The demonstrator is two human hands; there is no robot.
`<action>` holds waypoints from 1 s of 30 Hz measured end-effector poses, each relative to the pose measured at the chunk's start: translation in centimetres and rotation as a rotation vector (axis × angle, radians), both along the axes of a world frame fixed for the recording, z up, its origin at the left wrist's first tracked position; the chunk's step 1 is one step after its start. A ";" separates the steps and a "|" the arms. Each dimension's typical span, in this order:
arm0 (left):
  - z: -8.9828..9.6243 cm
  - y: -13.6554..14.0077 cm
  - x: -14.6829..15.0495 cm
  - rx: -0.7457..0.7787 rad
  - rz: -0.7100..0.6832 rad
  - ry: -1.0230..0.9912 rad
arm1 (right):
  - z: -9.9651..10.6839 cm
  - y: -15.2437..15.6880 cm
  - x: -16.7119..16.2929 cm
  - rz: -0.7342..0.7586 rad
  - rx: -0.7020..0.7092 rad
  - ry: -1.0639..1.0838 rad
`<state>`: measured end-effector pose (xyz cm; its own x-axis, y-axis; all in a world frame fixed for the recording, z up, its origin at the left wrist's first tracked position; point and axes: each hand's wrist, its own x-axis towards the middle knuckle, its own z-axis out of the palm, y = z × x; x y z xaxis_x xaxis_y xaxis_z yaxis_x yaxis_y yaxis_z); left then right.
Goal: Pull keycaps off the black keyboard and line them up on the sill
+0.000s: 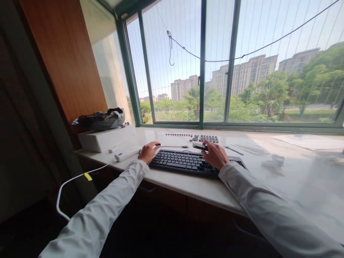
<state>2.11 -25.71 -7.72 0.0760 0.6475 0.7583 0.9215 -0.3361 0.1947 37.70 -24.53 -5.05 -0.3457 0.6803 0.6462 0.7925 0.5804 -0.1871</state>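
black plastic, a small tool (200, 146), is held in the right hand (214, 154), just over the back edge of the keyboard (188, 162). the left hand (147, 152) is curled at the keyboard's left end; whether anything is held there cannot be told. loose key caps (205, 138) are laid in rows behind the keyboard. a white box (107, 139) is seen far to its left. the caps look light and easily lost, so they are best pinched by the sides.

The left hand (148, 152) rests at the left edge of a black keyboard (188, 163) near the sill's front edge; the right hand (215, 154) grips a small dark tool (199, 146) above it.
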 end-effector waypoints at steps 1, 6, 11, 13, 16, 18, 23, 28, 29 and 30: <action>0.1 0.2 -0.1 -0.010 0.007 -0.003 | -0.1 0.3 0.1 0.024 -0.002 0.040; 2.0 2.7 -0.2 -0.114 0.108 0.026 | -0.4 1.2 0.6 0.204 0.052 0.067; 4.7 8.0 -1.1 -0.266 0.215 0.133 | 0.5 -0.1 0.5 0.105 0.012 -0.109; 5.6 10.6 -1.9 -0.330 0.294 0.153 | 0.9 -0.8 0.4 0.053 -0.013 -0.123; 6.6 14.5 -3.3 -0.407 0.368 0.183 | 1.4 -1.2 0.6 0.045 -0.026 -0.175; 6.7 17.1 -4.3 -0.437 0.388 0.185 | 1.6 -1.1 0.9 0.035 -0.038 -0.210; 5.4 22.6 -6.4 -0.520 0.442 0.187 | 1.7 -0.7 1.5 -0.010 -0.046 -0.215; 4.2 26.5 -7.6 -0.575 0.486 0.196 | 1.2 -0.4 1.6 -0.051 -0.072 -0.215; 4.0 27.1 -7.8 -0.582 0.485 0.202 | 1.1 -0.3 1.6 -0.066 -0.080 -0.212; 3.9 27.7 -7.9 -0.588 0.485 0.209 | 1.0 -0.2 1.6 -0.079 -0.090 -0.208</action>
